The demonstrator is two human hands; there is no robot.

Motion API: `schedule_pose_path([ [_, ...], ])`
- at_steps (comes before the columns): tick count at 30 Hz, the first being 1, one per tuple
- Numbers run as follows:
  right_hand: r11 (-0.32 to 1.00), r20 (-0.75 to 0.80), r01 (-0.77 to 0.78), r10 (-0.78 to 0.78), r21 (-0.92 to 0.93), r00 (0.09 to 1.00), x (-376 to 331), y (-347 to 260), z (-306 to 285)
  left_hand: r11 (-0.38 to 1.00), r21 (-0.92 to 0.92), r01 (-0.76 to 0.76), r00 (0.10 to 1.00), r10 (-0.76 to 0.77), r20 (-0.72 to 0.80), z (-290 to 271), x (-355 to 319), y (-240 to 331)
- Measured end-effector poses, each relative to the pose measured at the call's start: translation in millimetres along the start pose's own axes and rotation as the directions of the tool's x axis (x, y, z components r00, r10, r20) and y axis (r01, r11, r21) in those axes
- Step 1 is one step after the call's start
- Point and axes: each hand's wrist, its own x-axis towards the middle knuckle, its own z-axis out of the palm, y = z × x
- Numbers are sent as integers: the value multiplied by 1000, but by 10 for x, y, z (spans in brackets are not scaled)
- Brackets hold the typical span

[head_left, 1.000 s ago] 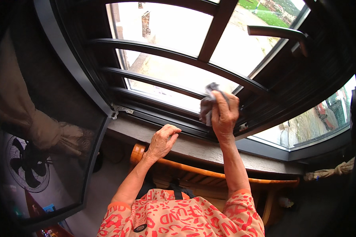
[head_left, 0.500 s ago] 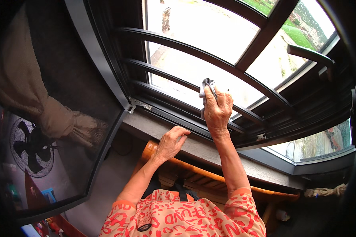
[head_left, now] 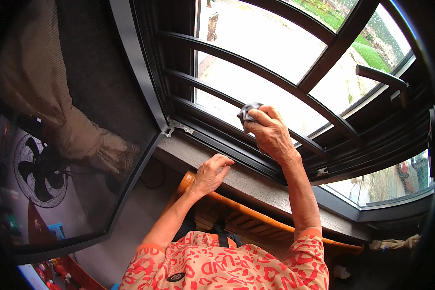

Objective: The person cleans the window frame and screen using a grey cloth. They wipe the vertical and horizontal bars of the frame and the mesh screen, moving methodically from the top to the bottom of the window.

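My right hand (head_left: 274, 134) is closed round a crumpled grey cloth (head_left: 249, 114), part of which is hidden by the fingers. Hand and cloth are at the lower dark bars (head_left: 208, 87) of the window; whether the cloth touches a bar I cannot tell. My left hand (head_left: 211, 173) rests at the grey sill (head_left: 261, 191) with nothing in it, fingers bent a little and the thumb apart. Behind the bars is the bright window pane (head_left: 256, 72), with drops on its upper right part.
A wooden rail (head_left: 241, 209) with slats runs below the sill, close to my body. On the left stands a dark-framed panel (head_left: 94, 203) showing a knotted curtain (head_left: 82, 135) and a fan (head_left: 41, 171). A window handle (head_left: 379, 76) juts out at the upper right.
My right hand has shifted slightly right and turned, so the cloth now points more to the left. The left hand stays at the sill. The view has tilted a little.
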Motion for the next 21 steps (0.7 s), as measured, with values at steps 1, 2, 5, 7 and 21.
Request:
schedule_pose_path([
  [1,1000,-40,1,-3,-30,999,37,-7,15,1000,-9,13,1000,-13,4,31,-5,10],
  [2,998,-80,2,-7,-59,997,82,-15,34,999,-19,26,1000,-26,8,66,-8,18],
  [5,989,-86,-7,-6,-147,996,181,-50,151,999,-20,31,999,-31,19,129,-33,44],
  [7,995,-79,-17,9,-100,997,107,1,176,1000,-3,17,1000,-17,12,152,-51,45],
  [21,982,-156,19,-49,-187,986,-796,348,-306,1000,22,-10,1000,10,-23,307,-181,130],
])
